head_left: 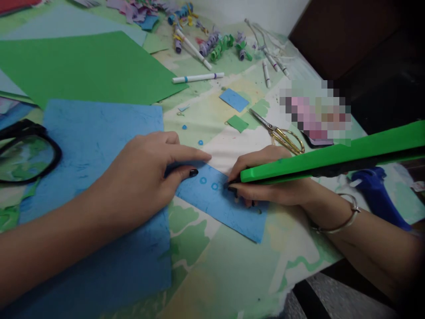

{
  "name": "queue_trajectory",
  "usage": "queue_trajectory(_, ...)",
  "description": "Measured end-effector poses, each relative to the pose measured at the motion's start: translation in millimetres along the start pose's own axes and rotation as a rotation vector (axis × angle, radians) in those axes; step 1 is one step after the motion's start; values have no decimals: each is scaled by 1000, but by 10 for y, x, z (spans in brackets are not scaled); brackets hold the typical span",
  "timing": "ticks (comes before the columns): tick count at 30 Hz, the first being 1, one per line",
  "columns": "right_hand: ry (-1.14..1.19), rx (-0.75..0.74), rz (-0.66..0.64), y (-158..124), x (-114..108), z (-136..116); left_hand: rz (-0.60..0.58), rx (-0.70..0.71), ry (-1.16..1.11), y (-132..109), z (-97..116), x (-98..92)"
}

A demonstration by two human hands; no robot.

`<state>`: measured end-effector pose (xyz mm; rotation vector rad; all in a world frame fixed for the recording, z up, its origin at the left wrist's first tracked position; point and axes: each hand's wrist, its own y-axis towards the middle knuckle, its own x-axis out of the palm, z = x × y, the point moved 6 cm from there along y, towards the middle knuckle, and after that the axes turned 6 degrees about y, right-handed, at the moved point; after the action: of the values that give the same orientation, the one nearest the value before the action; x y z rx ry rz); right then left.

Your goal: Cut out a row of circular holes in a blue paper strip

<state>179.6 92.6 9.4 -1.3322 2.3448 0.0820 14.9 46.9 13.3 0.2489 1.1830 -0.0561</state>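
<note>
Green bar is slanting over your right hand, fingers bunching on the blue strip lying on the bench; can't tell if they're pinching anything. Your left hand is spreading thumb and forefinger at the strip's left end, two rings sitting between hands.

Right hand partly hidden behind green bar, glasses cut by left edge, pink object pixelated
</note>
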Motion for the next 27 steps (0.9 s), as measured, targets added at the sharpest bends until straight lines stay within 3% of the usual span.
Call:
queue_trajectory(14, 73, 33, 13, -9, 2, 50, 2, 20, 23, -27, -24, 30)
queue_trajectory(22, -168, -55, 76, -36, -18, -62, 14, -17, -77, -156, 56, 13)
queue_trajectory(27, -220, -98, 63, -17, -23, -16, -46, -28, -88, -127, 79, 39)
